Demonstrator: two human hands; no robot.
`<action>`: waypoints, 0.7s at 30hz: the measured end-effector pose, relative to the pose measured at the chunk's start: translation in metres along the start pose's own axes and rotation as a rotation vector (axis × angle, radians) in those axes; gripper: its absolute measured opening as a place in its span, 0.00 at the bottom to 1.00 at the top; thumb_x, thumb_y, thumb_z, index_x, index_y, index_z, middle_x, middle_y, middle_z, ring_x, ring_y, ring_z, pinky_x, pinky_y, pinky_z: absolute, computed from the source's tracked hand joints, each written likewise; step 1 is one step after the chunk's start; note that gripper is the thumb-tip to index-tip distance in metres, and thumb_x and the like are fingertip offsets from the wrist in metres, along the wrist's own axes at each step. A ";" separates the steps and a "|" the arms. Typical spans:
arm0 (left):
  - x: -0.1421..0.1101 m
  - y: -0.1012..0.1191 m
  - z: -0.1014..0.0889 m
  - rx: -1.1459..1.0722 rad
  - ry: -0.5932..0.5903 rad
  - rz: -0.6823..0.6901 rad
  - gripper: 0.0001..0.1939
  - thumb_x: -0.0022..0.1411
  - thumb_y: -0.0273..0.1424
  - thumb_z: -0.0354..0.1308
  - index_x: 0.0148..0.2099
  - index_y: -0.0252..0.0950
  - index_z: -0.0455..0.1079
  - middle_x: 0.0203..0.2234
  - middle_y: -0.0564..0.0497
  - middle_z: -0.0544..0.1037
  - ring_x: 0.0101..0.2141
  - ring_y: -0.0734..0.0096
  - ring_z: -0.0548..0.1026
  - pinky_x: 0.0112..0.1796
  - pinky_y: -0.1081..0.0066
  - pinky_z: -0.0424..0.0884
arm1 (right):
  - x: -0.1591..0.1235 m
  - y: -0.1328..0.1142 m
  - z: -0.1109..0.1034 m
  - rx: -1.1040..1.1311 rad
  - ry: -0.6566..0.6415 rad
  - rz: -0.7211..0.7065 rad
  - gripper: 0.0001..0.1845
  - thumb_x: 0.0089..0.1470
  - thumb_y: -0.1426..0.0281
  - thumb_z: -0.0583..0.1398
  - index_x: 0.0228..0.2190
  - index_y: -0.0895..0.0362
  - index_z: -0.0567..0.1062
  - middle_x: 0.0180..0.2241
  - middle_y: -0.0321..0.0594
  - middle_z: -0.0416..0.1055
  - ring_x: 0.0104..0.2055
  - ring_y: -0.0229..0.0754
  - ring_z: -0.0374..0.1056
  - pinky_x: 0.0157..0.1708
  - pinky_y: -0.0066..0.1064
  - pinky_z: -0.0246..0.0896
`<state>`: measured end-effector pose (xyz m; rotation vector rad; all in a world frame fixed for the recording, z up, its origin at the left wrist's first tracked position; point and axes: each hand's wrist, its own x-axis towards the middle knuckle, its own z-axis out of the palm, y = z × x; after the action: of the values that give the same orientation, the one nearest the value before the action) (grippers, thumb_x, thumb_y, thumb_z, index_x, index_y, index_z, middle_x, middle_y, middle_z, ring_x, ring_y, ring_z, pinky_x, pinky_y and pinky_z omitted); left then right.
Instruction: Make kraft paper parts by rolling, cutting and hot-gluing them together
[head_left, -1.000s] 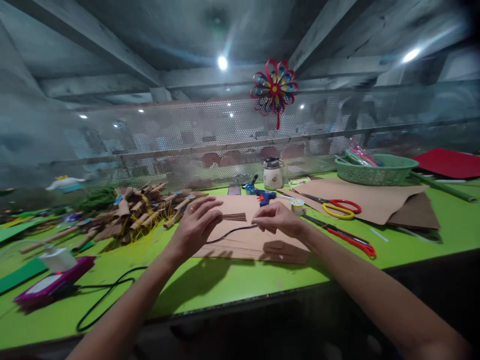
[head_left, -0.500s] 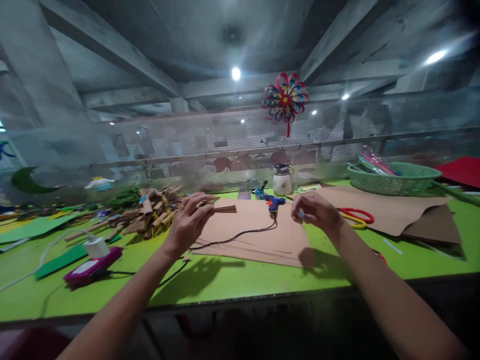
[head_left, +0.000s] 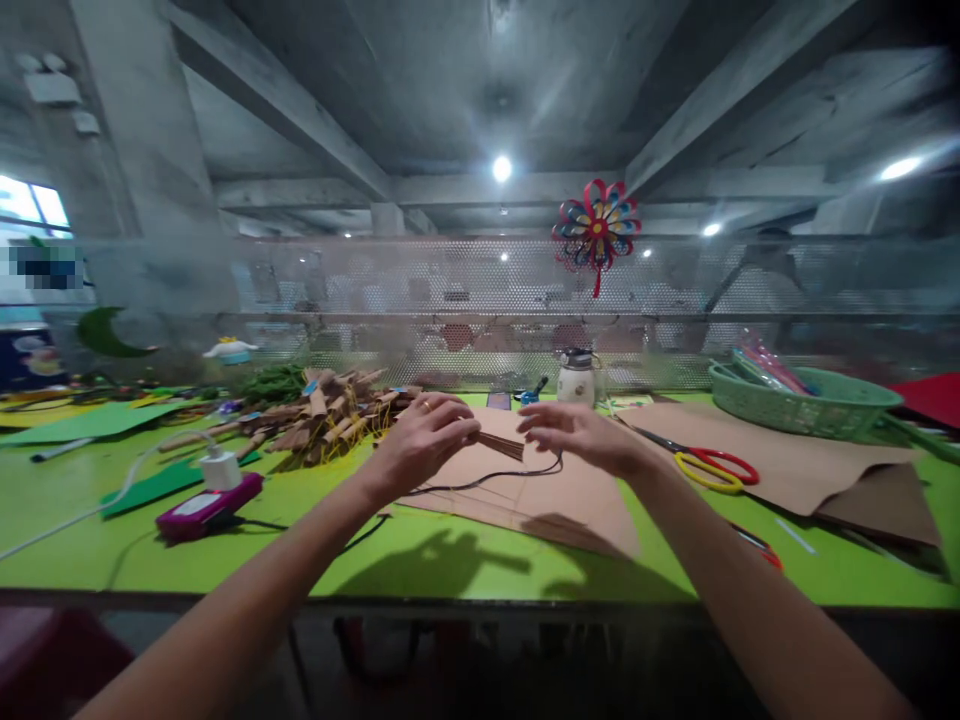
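pinching a thin sheaf of brown paper strips (head_left: pixel 501 446) by one end, between thumb and fingers of the left hand (head_left: pixel 426 438), with the free end sticking out toward the right hand (head_left: pixel 570 438). keeping that right hand just beside the free end, loosely curved, with a gap between thumb and fingers; cannot tell touching from near-touching there. holding both hands above a kraft paper sheet (head_left: pixel 589 490), crossed by a black cable (head_left: pixel 465 487).

farther out to the left on the green table (head_left: pixel 300 560), a heap of brown paper rolls (head_left: pixel 334 415) tangled with yellow string; nearer, a magenta power strip (head_left: pixel 206 508) with a white plug (head_left: pixel 220 470) in it. to the right, scissors (head_left: pixel 697 455) with red and yellow handles, on larger brown sheets (head_left: pixel 810 455); beyond, a green plastic basket (head_left: pixel 810 400).

hidden behind the right hand: the end of the cable and the lower part of a white bottle (head_left: pixel 576 385). mostly covered by the right forearm: a red-handled tool (head_left: pixel 766 552). cut off at the right edge: a red sheet (head_left: pixel 934 395). hazy behind a perforated screen (head_left: pixel 420 290): shapes too blurred to name.
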<state>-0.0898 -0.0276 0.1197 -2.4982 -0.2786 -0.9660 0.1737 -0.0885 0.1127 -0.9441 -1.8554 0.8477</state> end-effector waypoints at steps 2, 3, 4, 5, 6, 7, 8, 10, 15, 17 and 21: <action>0.003 0.001 0.016 0.004 -0.040 0.003 0.10 0.64 0.31 0.49 0.45 0.39 0.69 0.37 0.47 0.74 0.43 0.66 0.68 0.46 0.62 0.62 | 0.008 0.010 0.023 0.064 -0.069 0.045 0.29 0.47 0.62 0.64 0.49 0.60 0.68 0.37 0.47 0.73 0.30 0.37 0.70 0.29 0.31 0.68; 0.004 0.001 0.024 0.005 -0.057 0.000 0.10 0.65 0.31 0.48 0.45 0.39 0.69 0.36 0.47 0.74 0.42 0.66 0.68 0.45 0.63 0.62 | 0.011 0.016 0.031 0.078 -0.047 0.069 0.28 0.46 0.61 0.65 0.48 0.61 0.69 0.34 0.44 0.73 0.27 0.36 0.70 0.26 0.29 0.67; 0.004 0.000 0.033 0.002 -0.070 -0.005 0.10 0.65 0.32 0.48 0.44 0.39 0.69 0.35 0.47 0.74 0.41 0.66 0.68 0.45 0.63 0.62 | 0.012 0.023 0.037 0.093 -0.017 0.087 0.26 0.46 0.60 0.64 0.45 0.61 0.71 0.31 0.42 0.73 0.24 0.35 0.68 0.23 0.28 0.66; 0.005 0.000 0.042 -0.004 -0.077 -0.011 0.11 0.65 0.32 0.47 0.44 0.38 0.69 0.34 0.46 0.73 0.40 0.66 0.68 0.45 0.63 0.62 | 0.013 0.030 0.040 0.106 0.022 0.095 0.22 0.46 0.59 0.64 0.40 0.62 0.73 0.28 0.40 0.72 0.22 0.34 0.67 0.20 0.26 0.63; 0.005 0.000 0.051 -0.014 -0.078 -0.017 0.11 0.65 0.33 0.47 0.43 0.38 0.69 0.34 0.46 0.73 0.40 0.66 0.68 0.44 0.63 0.62 | 0.012 0.037 0.041 0.114 0.058 0.100 0.20 0.47 0.58 0.63 0.35 0.62 0.74 0.25 0.38 0.70 0.21 0.33 0.65 0.19 0.25 0.61; 0.005 0.000 0.059 -0.027 -0.078 -0.022 0.10 0.65 0.33 0.47 0.43 0.38 0.69 0.34 0.46 0.73 0.39 0.65 0.68 0.44 0.63 0.62 | 0.011 0.043 0.041 0.115 0.083 0.100 0.19 0.48 0.57 0.62 0.31 0.62 0.74 0.23 0.37 0.69 0.19 0.32 0.64 0.17 0.24 0.58; 0.005 0.000 0.067 -0.042 -0.079 -0.029 0.10 0.65 0.33 0.47 0.43 0.38 0.69 0.33 0.46 0.72 0.39 0.65 0.68 0.44 0.63 0.62 | 0.010 0.048 0.039 0.109 0.101 0.096 0.18 0.48 0.57 0.61 0.29 0.62 0.74 0.21 0.36 0.68 0.19 0.32 0.63 0.16 0.23 0.56; 0.004 0.002 0.081 -0.078 -0.074 -0.056 0.10 0.65 0.32 0.47 0.43 0.37 0.68 0.34 0.45 0.72 0.39 0.65 0.68 0.43 0.63 0.63 | 0.007 0.057 0.034 0.078 0.122 0.076 0.18 0.49 0.57 0.61 0.31 0.62 0.76 0.22 0.36 0.67 0.18 0.31 0.61 0.16 0.23 0.53; -0.002 0.003 0.087 -0.215 -0.066 -0.177 0.26 0.59 0.33 0.56 0.59 0.37 0.57 0.48 0.40 0.69 0.47 0.59 0.67 0.46 0.58 0.65 | 0.007 0.070 0.020 -0.013 0.168 0.019 0.23 0.48 0.60 0.62 0.43 0.62 0.76 0.20 0.34 0.65 0.18 0.30 0.56 0.18 0.25 0.54; -0.004 -0.003 0.079 -0.331 -0.091 -0.240 0.33 0.56 0.37 0.59 0.62 0.39 0.55 0.54 0.40 0.65 0.52 0.57 0.64 0.50 0.56 0.63 | 0.008 0.073 0.016 -0.020 0.173 0.046 0.24 0.46 0.61 0.63 0.43 0.64 0.76 0.18 0.33 0.64 0.18 0.31 0.55 0.19 0.26 0.54; -0.001 -0.022 0.063 -0.693 -0.131 -0.535 0.22 0.63 0.43 0.47 0.52 0.36 0.68 0.49 0.42 0.72 0.48 0.60 0.70 0.47 0.60 0.67 | 0.007 0.074 0.011 -0.029 0.127 0.073 0.25 0.44 0.61 0.64 0.41 0.64 0.77 0.20 0.35 0.65 0.20 0.32 0.58 0.21 0.26 0.57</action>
<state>-0.0609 0.0216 0.0856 -3.2098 -0.8028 -1.2653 0.1813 -0.0489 0.0498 -1.0653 -1.7372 0.7880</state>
